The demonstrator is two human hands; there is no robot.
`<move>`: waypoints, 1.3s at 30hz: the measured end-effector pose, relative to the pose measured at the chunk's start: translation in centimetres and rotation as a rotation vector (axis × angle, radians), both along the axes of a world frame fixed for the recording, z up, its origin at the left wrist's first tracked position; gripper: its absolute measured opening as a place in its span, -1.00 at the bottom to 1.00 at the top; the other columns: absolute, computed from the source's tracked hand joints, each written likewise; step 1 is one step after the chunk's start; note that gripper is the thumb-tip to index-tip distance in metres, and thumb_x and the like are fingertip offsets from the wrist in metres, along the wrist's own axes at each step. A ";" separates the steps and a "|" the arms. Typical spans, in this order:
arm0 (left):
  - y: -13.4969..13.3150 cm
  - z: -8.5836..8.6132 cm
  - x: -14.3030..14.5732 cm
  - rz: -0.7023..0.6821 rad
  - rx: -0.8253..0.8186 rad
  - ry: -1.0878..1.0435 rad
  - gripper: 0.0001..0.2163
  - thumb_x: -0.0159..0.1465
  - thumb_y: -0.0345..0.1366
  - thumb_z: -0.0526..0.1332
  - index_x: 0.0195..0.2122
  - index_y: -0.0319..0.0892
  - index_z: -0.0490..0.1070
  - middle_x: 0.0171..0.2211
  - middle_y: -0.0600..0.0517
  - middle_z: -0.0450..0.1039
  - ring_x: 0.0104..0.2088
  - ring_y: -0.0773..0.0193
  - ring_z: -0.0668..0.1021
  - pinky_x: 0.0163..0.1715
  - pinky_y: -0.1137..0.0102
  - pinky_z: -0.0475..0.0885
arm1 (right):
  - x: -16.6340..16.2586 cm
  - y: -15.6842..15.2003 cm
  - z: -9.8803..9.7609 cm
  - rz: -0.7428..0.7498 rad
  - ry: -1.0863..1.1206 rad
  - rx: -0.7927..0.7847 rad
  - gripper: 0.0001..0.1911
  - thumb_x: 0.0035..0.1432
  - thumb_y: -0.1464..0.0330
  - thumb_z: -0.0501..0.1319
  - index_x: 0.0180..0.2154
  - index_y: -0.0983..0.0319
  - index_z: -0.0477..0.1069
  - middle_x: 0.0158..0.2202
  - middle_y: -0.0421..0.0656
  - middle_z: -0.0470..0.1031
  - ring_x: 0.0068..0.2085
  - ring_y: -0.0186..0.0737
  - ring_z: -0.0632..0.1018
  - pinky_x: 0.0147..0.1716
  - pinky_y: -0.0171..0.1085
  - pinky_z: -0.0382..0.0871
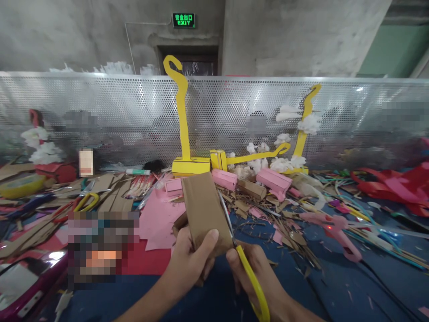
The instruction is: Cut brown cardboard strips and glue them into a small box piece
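A brown cardboard box (pixel 206 210) is held upright in front of me by my left hand (pixel 194 257), the thumb pressed on its near face. My right hand (pixel 256 273) grips scissors with yellow handles (pixel 251 277). Their blades lie along the right edge of the cardboard; whether they are cutting into it I cannot tell. Behind the box stand a yellow hook-topped stand (pixel 182 116) and small pink boxes (pixel 224 179). Pink paper (pixel 159 219) lies just left of the cardboard. The fingers behind the box are partly hidden.
Cardboard scraps (pixel 300 241) litter the blue table (pixel 234 304). To the right lies a pink glue gun (pixel 338 232) with a black cable. Red ribbon (pixel 398 183) is heaped farther right. A perforated metal screen (pixel 228 107) runs along the back. Yellow-handled scissors (pixel 89 201) rest at left.
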State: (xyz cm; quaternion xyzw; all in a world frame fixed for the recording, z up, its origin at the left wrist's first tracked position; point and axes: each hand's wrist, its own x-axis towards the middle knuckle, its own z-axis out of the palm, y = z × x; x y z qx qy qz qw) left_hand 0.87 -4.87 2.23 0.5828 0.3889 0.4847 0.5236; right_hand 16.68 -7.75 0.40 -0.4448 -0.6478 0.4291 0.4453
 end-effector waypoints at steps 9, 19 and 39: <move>0.1 0.2 0.4 0.052 -0.025 -0.044 -0.50 0.14 0.21 0.25 -0.59 -0.13 0.24 -0.85 0.23 0.10 -0.84 0.46 0.18 -0.84 0.54 0.08 | -0.6 0.1 0.4 -0.050 0.040 -0.095 -0.36 0.10 -0.26 0.14 -0.56 0.19 0.26 -0.75 -0.33 0.19 -0.74 -0.42 0.24 -0.76 -0.40 0.06; 1.2 0.1 -0.4 0.092 -0.085 -0.177 -0.55 0.12 0.13 0.32 -0.54 -0.18 0.31 -0.82 0.20 0.20 -0.83 0.43 0.25 -0.81 0.51 0.19 | 0.0 0.6 -0.1 -0.040 0.073 -0.138 -0.38 0.17 -0.24 0.08 -0.45 0.19 0.25 -0.71 -0.34 0.24 -0.71 -0.41 0.31 -0.72 -0.43 0.16; 1.9 1.9 -1.3 -0.026 -0.187 -0.384 -0.67 0.06 -0.22 0.49 -0.22 -0.29 0.51 -0.32 -0.08 0.60 -0.42 0.23 0.59 -0.63 0.47 0.50 | 2.7 1.2 0.9 0.061 0.092 0.059 -0.45 0.15 0.01 0.32 0.04 0.15 0.28 -0.17 -0.17 0.39 -0.27 -0.23 0.40 -0.24 -0.31 0.36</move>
